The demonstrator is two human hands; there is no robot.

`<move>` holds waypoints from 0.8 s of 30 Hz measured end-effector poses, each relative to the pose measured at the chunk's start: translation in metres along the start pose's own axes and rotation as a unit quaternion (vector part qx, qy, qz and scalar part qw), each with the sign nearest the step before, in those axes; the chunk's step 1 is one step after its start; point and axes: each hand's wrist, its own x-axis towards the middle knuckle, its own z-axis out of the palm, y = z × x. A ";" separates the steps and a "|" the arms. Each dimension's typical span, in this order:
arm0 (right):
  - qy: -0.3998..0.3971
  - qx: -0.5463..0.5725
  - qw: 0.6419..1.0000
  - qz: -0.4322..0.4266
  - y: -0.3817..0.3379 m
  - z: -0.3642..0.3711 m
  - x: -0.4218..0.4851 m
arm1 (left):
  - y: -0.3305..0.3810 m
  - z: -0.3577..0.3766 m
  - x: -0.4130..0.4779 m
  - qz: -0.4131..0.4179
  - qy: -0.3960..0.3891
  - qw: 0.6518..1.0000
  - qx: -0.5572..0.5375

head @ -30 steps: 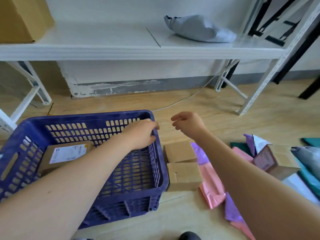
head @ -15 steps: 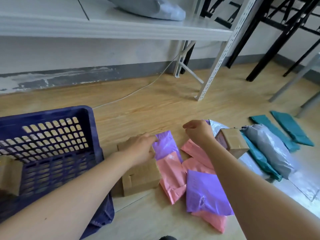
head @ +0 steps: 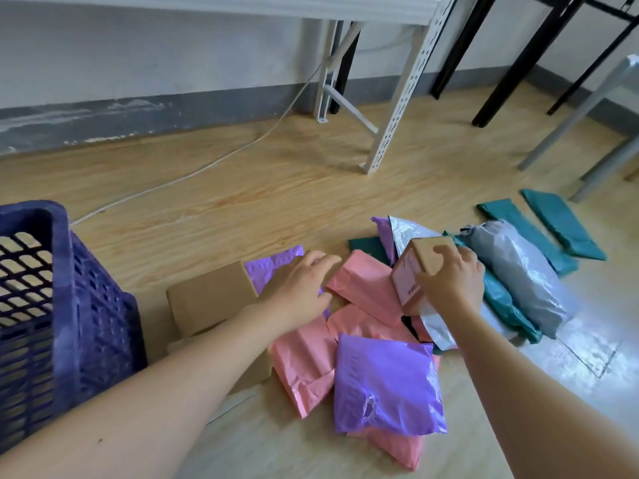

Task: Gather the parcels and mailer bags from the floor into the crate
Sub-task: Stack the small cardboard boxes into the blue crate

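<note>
My right hand (head: 453,288) grips the small cardboard box (head: 408,271), fingers curled over its top and thumb against the near side. The box sits tilted on the heap of bags, one corner raised. My left hand (head: 301,292) lies flat and loose, fingers spread across the edge of a purple mailer (head: 269,267) and touching the pink mailer (head: 366,288) beside it; it holds nothing. What matters for the next move is that the crate (head: 96,305) stands well off to my left, past the left hand, so the box has to travel across my body and over the flat brown parcel (head: 211,295) that lies between the bags and the crate wall. The left hand is the nearer one to the crate, and I judge it better placed for that parcel and the purple mailer. The box's side carries pink print, too blurred to read. Farther right lie a plump grey bag (head: 518,271), its long axis running away from me, and teal mailers (head: 562,223) on the floor.
</note>
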 end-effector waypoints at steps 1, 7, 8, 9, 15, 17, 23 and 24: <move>-0.002 -0.006 1.000 0.017 0.006 0.002 0.004 | 0.004 0.003 0.005 0.002 -0.002 1.000 -0.005; -0.056 0.055 0.992 0.101 0.038 0.024 0.020 | 0.014 0.022 0.023 0.011 -0.017 1.000 -0.017; -0.056 0.073 0.991 0.100 0.042 0.026 0.022 | 0.012 0.023 0.022 0.013 -0.023 1.000 -0.014; -0.054 0.087 0.990 0.097 0.045 0.027 0.024 | 0.011 0.024 0.020 0.013 -0.028 0.999 -0.009; 0.004 0.150 0.981 0.122 0.030 0.027 0.015 | -0.003 0.009 0.001 -0.024 -0.012 1.000 -0.005; -0.004 0.187 0.974 0.124 0.016 0.021 0.006 | -0.001 -0.001 -0.008 -0.036 -0.002 0.999 -0.016; -0.048 0.273 0.959 0.058 -0.046 -0.028 -0.015 | 0.007 -0.050 -0.046 -0.075 0.039 0.996 -0.027; -0.055 0.289 0.954 0.048 -0.056 -0.038 -0.021 | 0.006 -0.061 -0.055 -0.083 0.050 0.995 -0.030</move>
